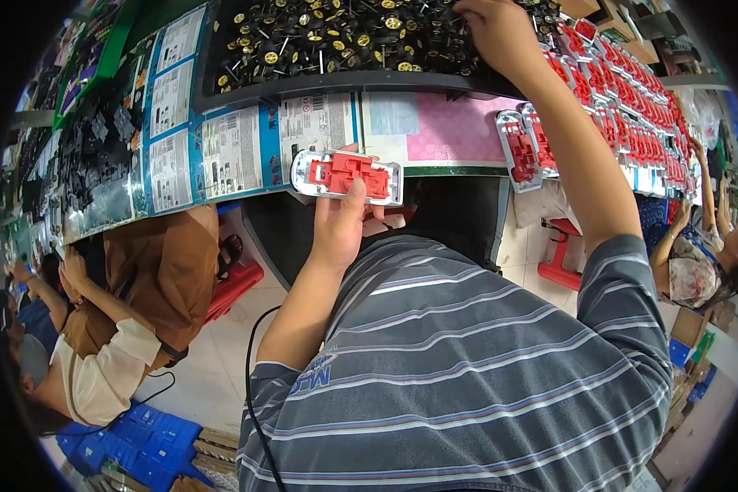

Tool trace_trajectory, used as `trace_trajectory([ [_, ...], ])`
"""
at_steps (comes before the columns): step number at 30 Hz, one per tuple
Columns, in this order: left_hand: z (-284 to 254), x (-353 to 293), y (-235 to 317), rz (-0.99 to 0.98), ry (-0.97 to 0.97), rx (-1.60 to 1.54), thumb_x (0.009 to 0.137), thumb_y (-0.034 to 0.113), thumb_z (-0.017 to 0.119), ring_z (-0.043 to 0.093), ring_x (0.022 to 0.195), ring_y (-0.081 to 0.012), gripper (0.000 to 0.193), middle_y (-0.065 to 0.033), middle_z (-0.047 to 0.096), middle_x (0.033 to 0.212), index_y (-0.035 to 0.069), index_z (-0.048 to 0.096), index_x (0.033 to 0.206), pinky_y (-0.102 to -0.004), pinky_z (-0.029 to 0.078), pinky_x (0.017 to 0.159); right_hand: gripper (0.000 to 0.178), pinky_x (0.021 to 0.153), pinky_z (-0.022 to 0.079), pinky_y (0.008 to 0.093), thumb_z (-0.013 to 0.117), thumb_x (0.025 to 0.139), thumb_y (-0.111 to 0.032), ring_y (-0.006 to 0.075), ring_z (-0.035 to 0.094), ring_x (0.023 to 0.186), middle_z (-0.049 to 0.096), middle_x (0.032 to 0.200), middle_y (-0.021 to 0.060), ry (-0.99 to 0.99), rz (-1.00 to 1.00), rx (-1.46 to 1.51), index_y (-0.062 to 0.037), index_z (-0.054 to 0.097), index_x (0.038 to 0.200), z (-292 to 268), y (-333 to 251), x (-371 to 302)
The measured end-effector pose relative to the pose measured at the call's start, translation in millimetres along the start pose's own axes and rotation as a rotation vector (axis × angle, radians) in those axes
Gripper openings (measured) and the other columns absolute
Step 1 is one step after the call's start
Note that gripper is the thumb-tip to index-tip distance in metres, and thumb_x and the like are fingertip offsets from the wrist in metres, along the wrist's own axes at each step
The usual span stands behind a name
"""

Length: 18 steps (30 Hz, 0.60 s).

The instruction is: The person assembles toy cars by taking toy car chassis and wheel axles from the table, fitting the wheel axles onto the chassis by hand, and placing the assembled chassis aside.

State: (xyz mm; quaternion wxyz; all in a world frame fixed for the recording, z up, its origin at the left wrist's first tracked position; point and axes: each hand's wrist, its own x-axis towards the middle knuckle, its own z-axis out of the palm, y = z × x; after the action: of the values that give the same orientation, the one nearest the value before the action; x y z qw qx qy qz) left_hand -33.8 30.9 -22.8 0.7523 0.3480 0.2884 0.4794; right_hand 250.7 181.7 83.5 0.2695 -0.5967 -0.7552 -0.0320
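A toy car body (pixel 330 175), pale-shelled with its red inner part facing up, sits in the person's left hand (pixel 342 225), the thumb laid over the red and the rest of the hand underneath, gripping it near the table's front edge, between the striped shirt (pixel 459 353) and a black tray (pixel 320 84). The right hand (pixel 500 37) reaches across to that tray, fingers bent down at its far right part; from here I can't tell whether they have hold of anything. The tray is heaped with small wheels (pixel 392 23), black with yellow hubs, mixed with thin metal rods. Right of it, similar red-and-pale bodies (pixel 623 107) stand packed in rows, a few nearest the edge. Printed sheets (pixel 230 143) and a pink sheet (pixel 459 127) cover the tabletop; black parts (pixel 98 139) pile up on the left, where a co-worker in a cream top (pixel 111 361) sits.
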Motion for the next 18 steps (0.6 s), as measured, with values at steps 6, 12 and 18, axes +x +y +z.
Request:
trace_trajectory([
  [6,-0.6,10.1,-3.3,-0.003,0.020,-0.042,0.102,0.035,0.056,0.060,0.093,-0.0185,0.063,-0.0143,0.057,0.125,0.001,0.031,0.149,-0.0303,0.049,0.066,0.044,0.080,0.057,0.0286,0.085,0.077,-0.011,0.0146,0.066,0.092,0.061,0.106,0.0085,-0.164,0.243,0.837,0.0028,0.064,0.114,-9.5,-44.4,-79.8],
  [12,7.5,13.3,-2.8,0.019,0.003,-0.052,0.102,0.035,0.057,0.063,0.108,-0.0193,0.066,-0.0136,0.056,0.127,0.001,0.028,0.150,-0.0333,0.053,0.090,0.057,0.080,0.054,0.0331,0.089,0.068,-0.016,0.0234,0.064,0.090,0.065,0.108,0.0123,-0.257,0.078,0.671,-0.0007,0.063,0.117,2.1,-115.1,-127.0],
  [18,2.6,9.9,-10.1,0.067,-0.057,0.021,0.102,0.027,0.059,0.059,0.113,-0.0175,0.065,-0.0112,0.055,0.129,0.001,0.027,0.151,-0.0319,0.051,0.094,0.060,0.086,0.053,0.0355,0.090,0.068,-0.019,0.0284,0.065,0.098,0.066,0.113,0.0142,-0.240,0.032,0.588,0.0003,0.063,0.118,11.4,-113.5,-135.0],
])
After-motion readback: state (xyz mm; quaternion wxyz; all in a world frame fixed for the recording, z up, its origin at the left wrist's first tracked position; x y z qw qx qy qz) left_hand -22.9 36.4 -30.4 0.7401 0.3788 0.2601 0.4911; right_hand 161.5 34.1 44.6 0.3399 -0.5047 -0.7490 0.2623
